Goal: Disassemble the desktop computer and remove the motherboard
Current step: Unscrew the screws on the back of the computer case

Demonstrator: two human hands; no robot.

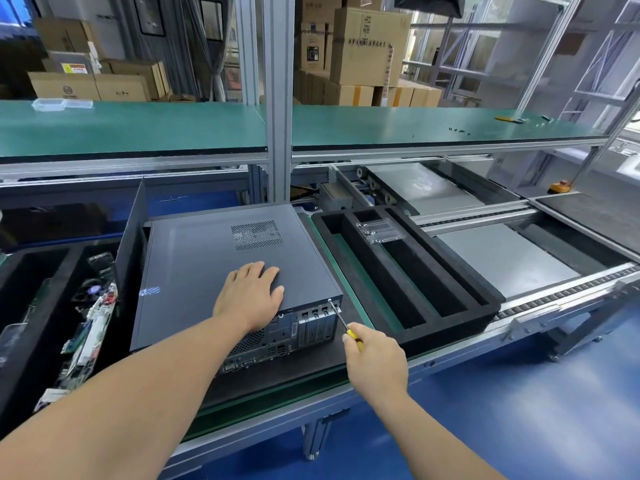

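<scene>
Computer [221,265] lies on its side on the dark mat of the surface [277,393], its back panel with ports and slot covers facing the person, its wide grey side panel facing up with a patch of vent holes near the far edge. At far left a black foam tray [20,289] holds a circuit board [91,327] standing on edge, with a fan-like part beside it. Between that tray and the computer a loose dark panel [130,244] stands upright, just beside the case.

Left hand [251,294] rests flat on the near part of the top panel, fingers straight and spread, palm pressing down; its grip is released, holding nothing. It sits just left of the near right corner of the case.

At that corner, a screw [329,300] shows at the top of the back panel. A screwdriver [341,318] has its tip on this screw, the shaft slanting down and toward the person. Right hand [375,362] has its grip clenched around the yellow handle, just off the case's back right corner and not touching the case.

To the right, a second black foam tray [408,327] with long slots lies beside the computer; a clear plastic box [379,230] sits at its far end. Further right run grey conveyor plates [502,261].
</scene>
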